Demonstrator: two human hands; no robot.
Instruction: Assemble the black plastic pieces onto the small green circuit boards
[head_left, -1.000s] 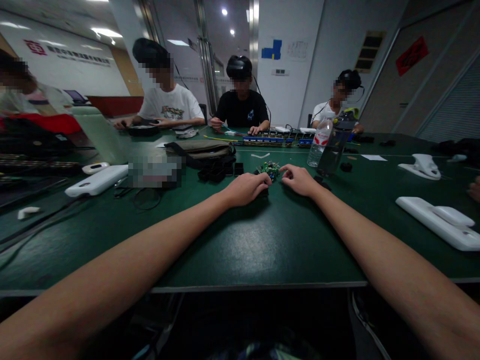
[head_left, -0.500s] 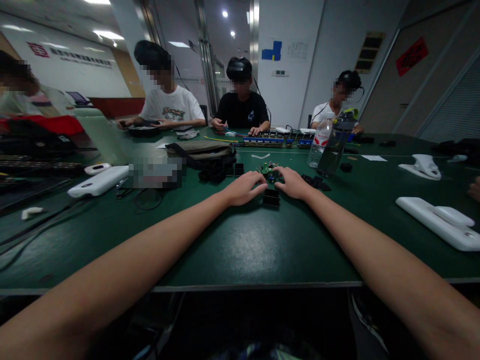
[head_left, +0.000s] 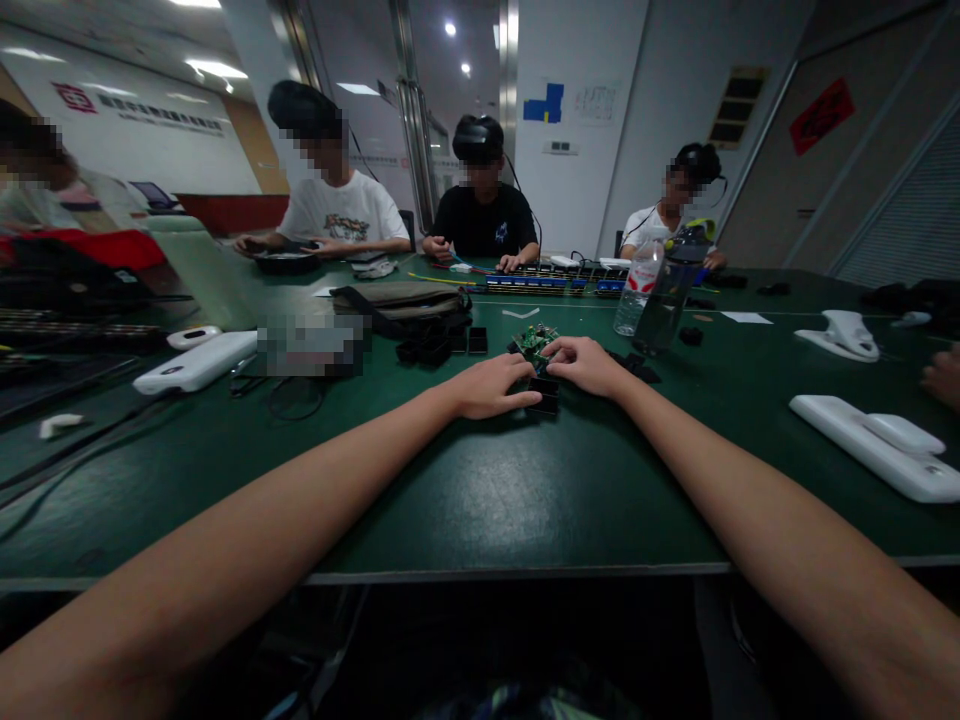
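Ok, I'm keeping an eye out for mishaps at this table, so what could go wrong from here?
The green parts lie heaped by the fingers of the right hand, so a careless nudge might scatter some. The left hand has its thumb at the black box, so a bump could shift it. The clear bottle and dark bottle stand beyond the right hand; a wide sweep might knock one over.
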